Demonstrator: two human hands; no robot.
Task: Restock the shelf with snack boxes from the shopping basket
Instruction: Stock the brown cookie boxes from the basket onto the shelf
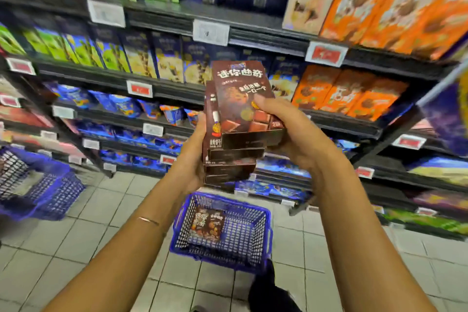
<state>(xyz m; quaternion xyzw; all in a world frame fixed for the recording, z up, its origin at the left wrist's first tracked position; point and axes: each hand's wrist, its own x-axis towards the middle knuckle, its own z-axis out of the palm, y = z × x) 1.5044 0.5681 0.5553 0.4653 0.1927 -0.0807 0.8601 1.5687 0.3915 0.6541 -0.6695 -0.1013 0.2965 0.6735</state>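
Note:
A stack of several brown chocolate snack boxes [238, 99] is held up at chest height in front of the shelf [177, 91]. My left hand [196, 159] grips the stack from the left side and underneath. My right hand [286, 132] holds the top box from the right, thumb on its front. Below on the floor stands the blue shopping basket [263, 243] with a couple of the same brown boxes [207, 225] lying inside it.
Black shelves hold blue, green and orange snack boxes [349, 94] with price tags along the edges. A second blue basket [50, 192] sits on the floor at the left. The floor is pale tile; a dark shoe [266, 289] shows near the bottom.

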